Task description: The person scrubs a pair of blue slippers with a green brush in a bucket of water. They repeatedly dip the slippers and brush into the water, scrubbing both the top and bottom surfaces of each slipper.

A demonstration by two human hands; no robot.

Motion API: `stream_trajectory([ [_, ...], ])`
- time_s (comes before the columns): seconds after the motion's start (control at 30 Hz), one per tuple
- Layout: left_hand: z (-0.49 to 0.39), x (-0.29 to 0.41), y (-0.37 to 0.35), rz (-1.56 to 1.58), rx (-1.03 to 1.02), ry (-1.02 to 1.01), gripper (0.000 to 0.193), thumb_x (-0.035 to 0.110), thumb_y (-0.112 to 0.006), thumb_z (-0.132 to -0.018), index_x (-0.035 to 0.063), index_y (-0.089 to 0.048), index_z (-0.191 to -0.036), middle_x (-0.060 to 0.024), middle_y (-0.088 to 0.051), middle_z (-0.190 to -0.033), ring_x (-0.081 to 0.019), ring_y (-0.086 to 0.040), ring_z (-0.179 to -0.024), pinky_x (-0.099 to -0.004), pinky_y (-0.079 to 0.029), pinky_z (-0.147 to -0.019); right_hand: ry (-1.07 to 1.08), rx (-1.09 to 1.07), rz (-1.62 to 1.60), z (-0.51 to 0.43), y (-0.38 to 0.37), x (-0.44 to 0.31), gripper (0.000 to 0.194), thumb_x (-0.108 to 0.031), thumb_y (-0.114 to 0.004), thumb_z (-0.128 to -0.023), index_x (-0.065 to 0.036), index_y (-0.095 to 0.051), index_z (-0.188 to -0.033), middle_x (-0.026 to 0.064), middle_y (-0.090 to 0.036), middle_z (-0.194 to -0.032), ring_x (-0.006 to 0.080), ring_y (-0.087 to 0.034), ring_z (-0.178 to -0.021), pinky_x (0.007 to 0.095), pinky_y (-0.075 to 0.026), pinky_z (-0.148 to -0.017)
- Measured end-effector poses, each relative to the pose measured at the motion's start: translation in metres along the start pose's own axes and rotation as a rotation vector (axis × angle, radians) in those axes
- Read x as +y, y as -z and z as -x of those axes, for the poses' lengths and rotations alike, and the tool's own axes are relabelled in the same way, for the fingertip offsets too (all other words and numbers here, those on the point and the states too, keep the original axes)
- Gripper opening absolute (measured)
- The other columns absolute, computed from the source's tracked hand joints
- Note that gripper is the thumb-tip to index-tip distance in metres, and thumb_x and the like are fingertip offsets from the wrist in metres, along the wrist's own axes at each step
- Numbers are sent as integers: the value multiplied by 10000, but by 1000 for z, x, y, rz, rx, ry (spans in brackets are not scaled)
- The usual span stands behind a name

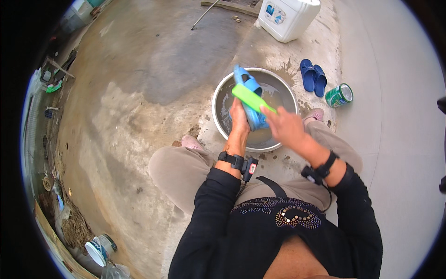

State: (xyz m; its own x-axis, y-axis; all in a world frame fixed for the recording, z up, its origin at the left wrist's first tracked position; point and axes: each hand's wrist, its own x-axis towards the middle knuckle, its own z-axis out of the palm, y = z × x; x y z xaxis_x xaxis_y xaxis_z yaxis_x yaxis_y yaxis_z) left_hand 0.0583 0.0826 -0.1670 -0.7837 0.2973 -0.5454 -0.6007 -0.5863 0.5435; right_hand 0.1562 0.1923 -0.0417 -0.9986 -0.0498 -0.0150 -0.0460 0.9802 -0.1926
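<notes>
A round metal basin [218, 122] holding cloudy water stands on the ground between my feet. Over it, my left hand [239, 117] grips a light blue plastic sandal [256, 117] by its side. The sandal is tilted, its strap part pointing away from me. My right hand [286, 127] is closed around the end of a bright green brush [250, 97], which lies across the sandal. The brush's underside is hidden, and the right hand is slightly blurred.
To the basin's right are a pair of dark blue slippers [308, 76] and a green can [339, 95]. A white plastic jerrycan [289, 21] stands beyond. A thin stick [205, 15] lies at the top. A white-and-blue bucket [97, 251] lies tipped at lower left, near clutter along the edge.
</notes>
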Motion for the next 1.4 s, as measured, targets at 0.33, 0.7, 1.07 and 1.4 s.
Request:
stream_trajectory([
  [0.33, -8, 2, 22, 32, 91, -65, 480, 330, -519, -929, 16, -478, -1290, -90, -578, -1111, -172, -574, -940, -297, -472, -809, 72, -38, -123, 24, 0, -5, 312, -256, -557, -844, -258, -598, -1153, 147, -573, -751, 337, -593, -586, 444, -485, -538],
  [0.7, 34, -17, -7, -363, -113, -59, 558, 438, -437, -922, -4, -461, -1263, -112, -564, -1053, -171, -578, -784, -286, -490, -657, -311, 31, -205, -89, -8, 78, 316, -278, -527, -853, -242, -618, -1154, 140, -656, -960, 336, -633, -848, 440, -496, -770],
  [1.07, 33, 7, -3, 459, -583, 314, 847, 671, -586, -702, 50, -439, -1260, -185, -536, -1001, -314, -562, -855, -453, -497, -710, -521, 168, -744, -68, -30, 128, 370, -194, -548, -847, -63, -587, -1191, 168, -670, -946, 212, -634, -842, 329, -466, -751],
  [1.4, -21, -11, 37, 539, -456, 365, 663, 473, -478, -810, 89, -399, -1345, -186, -398, -1365, -447, -401, -1202, -640, -318, -961, -770, 99, -1106, -27, -132, 128, 566, -279, -622, -800, 6, -488, -1271, 219, -552, -1218, 291, -534, -1143, 342, -394, -961],
])
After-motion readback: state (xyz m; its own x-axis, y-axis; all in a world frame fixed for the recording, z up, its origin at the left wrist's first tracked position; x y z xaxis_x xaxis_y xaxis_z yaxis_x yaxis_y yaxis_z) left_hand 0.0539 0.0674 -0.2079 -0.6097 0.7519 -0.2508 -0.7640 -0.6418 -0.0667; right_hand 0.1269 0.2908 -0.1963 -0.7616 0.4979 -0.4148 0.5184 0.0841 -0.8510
